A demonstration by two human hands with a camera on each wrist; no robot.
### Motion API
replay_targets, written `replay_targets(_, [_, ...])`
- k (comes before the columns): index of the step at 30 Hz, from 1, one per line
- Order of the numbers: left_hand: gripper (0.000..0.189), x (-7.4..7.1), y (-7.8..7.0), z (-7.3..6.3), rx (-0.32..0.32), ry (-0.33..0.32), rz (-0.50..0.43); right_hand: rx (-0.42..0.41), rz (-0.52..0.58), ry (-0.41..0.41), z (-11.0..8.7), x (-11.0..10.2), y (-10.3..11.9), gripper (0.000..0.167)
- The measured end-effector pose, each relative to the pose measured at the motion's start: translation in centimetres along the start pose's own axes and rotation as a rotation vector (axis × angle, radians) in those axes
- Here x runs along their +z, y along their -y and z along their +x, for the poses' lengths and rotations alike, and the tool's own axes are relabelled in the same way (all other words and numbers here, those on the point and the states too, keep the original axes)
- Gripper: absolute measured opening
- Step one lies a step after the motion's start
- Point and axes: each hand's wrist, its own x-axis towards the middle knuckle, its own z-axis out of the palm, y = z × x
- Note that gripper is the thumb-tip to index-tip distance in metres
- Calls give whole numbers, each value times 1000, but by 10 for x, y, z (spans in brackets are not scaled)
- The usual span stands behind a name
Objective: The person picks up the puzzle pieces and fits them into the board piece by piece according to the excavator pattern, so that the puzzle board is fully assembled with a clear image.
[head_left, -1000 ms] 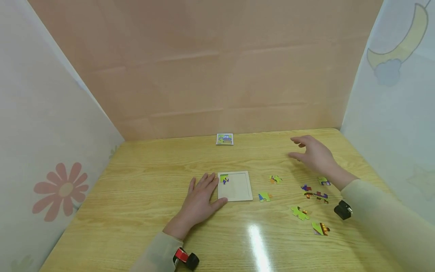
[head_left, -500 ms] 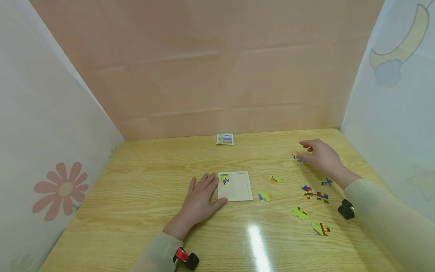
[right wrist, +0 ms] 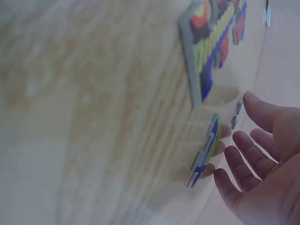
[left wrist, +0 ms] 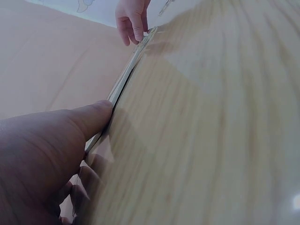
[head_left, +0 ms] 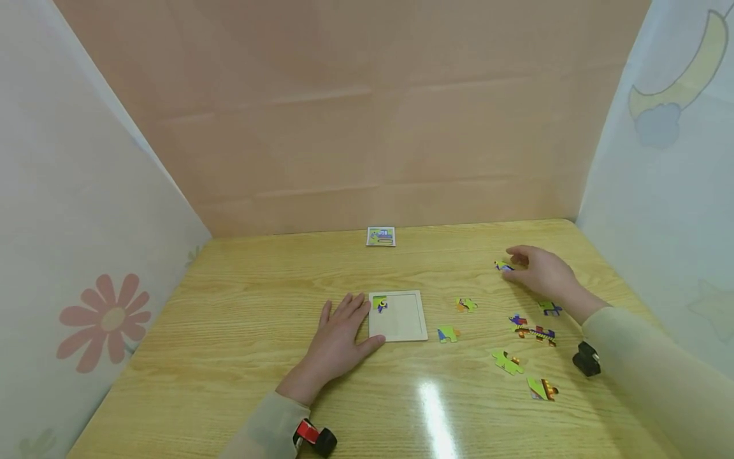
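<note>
My left hand (head_left: 335, 341) lies at the left side of a square puzzle tray (head_left: 404, 324), fingers spread, with the thumb along its near edge. One green and purple piece (head_left: 378, 302) sits in the tray's far left corner. To the right, my right hand (head_left: 541, 277) hovers low over the table, its thumb and fingers apart. A green, purple and yellow puzzle piece (head_left: 503, 266) lies right at the thumb tip, partly covered by the hand. In the right wrist view, that hand's fingers (right wrist: 255, 154) are loosely bent, with a gap between thumb and fingers.
Loose puzzle pieces lie right of the tray, including a blue-green one (head_left: 448, 333), an orange-green one (head_left: 466, 305), a green one (head_left: 507, 362) and a brown-green one (head_left: 541, 389). A small picture card (head_left: 381, 236) lies at the back edge. Walls enclose the table's back and sides.
My right hand has moved a little to the right and nearer to me, lowering beside the green and purple piece that it covered before. My left hand stays at the tray.
</note>
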Motion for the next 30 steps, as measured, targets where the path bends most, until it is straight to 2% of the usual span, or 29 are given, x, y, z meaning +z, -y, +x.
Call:
replay_targets(21, [80, 0, -1, 2, 5, -7, -9, -10, -29, -55, 6, 6, -3, 54])
replay_targets(30, [80, 0, -2, 3, 4, -5, -17, -39, -21, -69, 8, 7, -4, 48])
